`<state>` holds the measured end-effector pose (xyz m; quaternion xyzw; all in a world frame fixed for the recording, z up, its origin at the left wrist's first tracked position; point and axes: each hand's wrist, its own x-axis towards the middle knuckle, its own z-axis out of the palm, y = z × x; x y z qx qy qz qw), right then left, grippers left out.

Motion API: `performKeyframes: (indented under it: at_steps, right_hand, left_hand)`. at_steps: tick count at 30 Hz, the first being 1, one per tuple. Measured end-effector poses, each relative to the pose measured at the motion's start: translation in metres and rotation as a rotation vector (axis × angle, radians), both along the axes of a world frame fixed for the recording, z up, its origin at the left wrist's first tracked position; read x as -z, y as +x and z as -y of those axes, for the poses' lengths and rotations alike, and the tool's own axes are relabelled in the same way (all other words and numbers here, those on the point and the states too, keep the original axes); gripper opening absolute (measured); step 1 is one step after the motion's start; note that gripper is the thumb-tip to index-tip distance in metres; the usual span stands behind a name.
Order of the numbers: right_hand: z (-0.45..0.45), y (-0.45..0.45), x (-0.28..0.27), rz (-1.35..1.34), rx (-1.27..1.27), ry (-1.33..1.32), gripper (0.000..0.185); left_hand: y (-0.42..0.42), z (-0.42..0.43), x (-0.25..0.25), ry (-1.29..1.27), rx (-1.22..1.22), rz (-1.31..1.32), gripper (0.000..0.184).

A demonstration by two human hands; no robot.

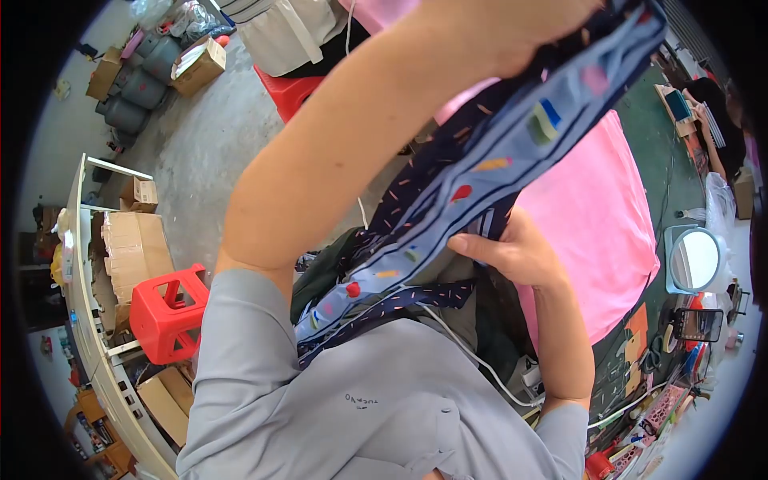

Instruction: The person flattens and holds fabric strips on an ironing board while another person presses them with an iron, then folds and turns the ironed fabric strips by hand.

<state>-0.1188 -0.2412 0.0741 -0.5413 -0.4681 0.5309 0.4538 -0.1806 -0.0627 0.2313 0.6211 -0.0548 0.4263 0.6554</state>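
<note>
A long patterned cloth, light blue with small coloured prints and navy borders with short dashes, stretches diagonally from the upper right down to my lap. My left hand is raised at the top, its fingers closed round the upper part of the cloth. Lower down, my right hand pinches the cloth's lower edge, its thumb showing on top and the other fingers hidden behind it. The cloth's lower end gathers against my grey shirt. A bright pink cloth lies on the table beyond my right hand.
To the right, a green table bears a round-cornered mirror, scissors and a pink basket. A white cable runs by my lap. Red stools, cardboard boxes and gas cylinders stand leftward. Another person's arm shows far right.
</note>
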Motion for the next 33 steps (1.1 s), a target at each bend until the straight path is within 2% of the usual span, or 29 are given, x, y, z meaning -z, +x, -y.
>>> performKeyframes:
  at_steps: [2,5,7,10,12,14,15,17,18,20,22,25,28,30,31,32,33]
  right_hand:
    - [0.003,0.003,-0.009,-0.024,0.036,-0.045,0.017]
    - [0.01,0.016,-0.025,-0.1,0.138,-0.194,0.016]
    - [0.022,0.038,-0.022,-0.017,0.305,-0.133,0.016]
    - [0.041,0.08,-0.022,-0.425,0.386,0.187,0.022]
    - [0.048,0.104,-0.036,-0.563,0.399,0.373,0.027]
    - [0.059,0.121,-0.056,-0.701,0.416,0.485,0.035]
    - [0.066,0.132,-0.061,-0.735,0.402,0.535,0.038]
    - [0.069,0.132,-0.077,-0.732,0.387,0.537,0.038]
    - [0.07,0.131,-0.086,-0.736,0.36,0.538,0.039]
    - [0.066,0.126,-0.098,-0.743,0.297,0.539,0.042]
    - [0.051,0.111,-0.103,-0.707,0.213,0.542,0.041]
    - [0.026,0.085,-0.111,-0.604,-0.044,0.539,0.039]
    - [0.016,0.076,-0.127,-0.609,-0.033,0.525,0.04]
    - [0.013,0.069,-0.134,-0.618,-0.025,0.509,0.042]
    - [0.012,0.065,-0.135,-0.614,-0.026,0.511,0.042]
    - [0.011,0.06,-0.135,-0.55,0.14,0.562,0.04]
    - [0.009,0.056,-0.134,-0.483,0.305,0.61,0.041]
  left_hand:
    - [-0.007,-0.007,-0.004,-0.06,0.073,0.099,0.024]
    - [-0.02,-0.017,0.025,-0.097,-0.009,0.016,0.019]
    - [-0.05,-0.012,0.044,-0.14,-0.099,-0.069,0.016]
    - [-0.078,0.003,0.075,-0.2,-0.244,-0.199,0.017]
    - [-0.109,0.003,0.121,0.035,0.11,-0.46,0.029]
    - [-0.129,0.014,0.137,0.248,0.616,-0.716,0.05]
    - [-0.121,0.025,0.165,0.453,0.695,-0.328,0.051]
    - [-0.142,0.035,0.175,0.368,1.049,-1.01,0.049]
    - [-0.138,0.037,0.176,0.368,1.056,-1.002,0.049]
    - [-0.123,0.041,0.175,0.255,0.793,-0.951,0.049]
    - [-0.099,0.045,0.15,0.103,0.385,-0.859,0.046]
    - [-0.072,0.061,0.111,0.038,0.31,-0.774,0.044]
    - [-0.045,0.073,0.088,0.087,0.42,-0.741,0.04]
    - [-0.025,0.076,0.099,0.189,0.328,-0.512,0.029]
    - [-0.022,0.071,0.09,0.198,0.29,-0.55,0.023]
    - [-0.019,0.064,0.075,0.207,0.253,-0.588,0.017]
    - [-0.014,0.056,0.058,0.097,0.209,-0.511,0.016]
